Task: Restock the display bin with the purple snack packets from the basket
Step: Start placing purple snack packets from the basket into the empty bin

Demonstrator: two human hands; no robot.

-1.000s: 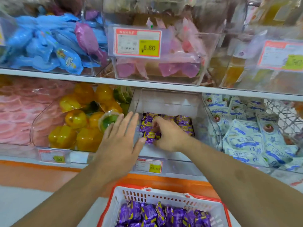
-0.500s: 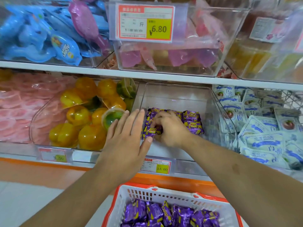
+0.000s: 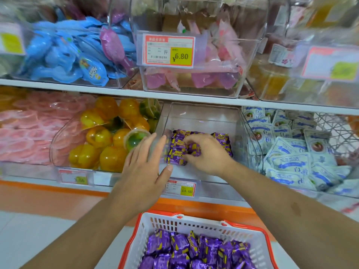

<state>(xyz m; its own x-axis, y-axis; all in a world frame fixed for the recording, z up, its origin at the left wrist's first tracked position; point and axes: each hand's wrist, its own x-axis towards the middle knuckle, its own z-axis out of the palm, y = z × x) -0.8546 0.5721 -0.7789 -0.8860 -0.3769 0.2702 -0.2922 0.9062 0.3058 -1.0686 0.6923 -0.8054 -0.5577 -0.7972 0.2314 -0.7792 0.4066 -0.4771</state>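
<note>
I am looking down at the clear display bin [image 3: 204, 117] on the lower shelf, and everything else I place from it. My right hand [image 3: 207, 154] is reaching inside the bin, fingers curled down onto the purple snack packets [image 3: 178, 150] lying on its floor at the front left; I cannot tell whether it is gripping one or only pressing on them. My left hand [image 3: 144, 166] is spreading flat and open against the bin's left front corner, thumb at the front lip, holding nothing. Below the bin, nearest to me, the white basket [image 3: 174, 223] with the orange rim is holding more purple packets [image 3: 196, 249] in a heap. A yellow price tag [image 3: 180, 188] is sitting on the bin's front edge. Left of the bin, yellow jelly cups [image 3: 101, 148] are filling the neighbouring tub; right of it, white-and-blue sachets [image 3: 287, 150] are piling up.
</note>
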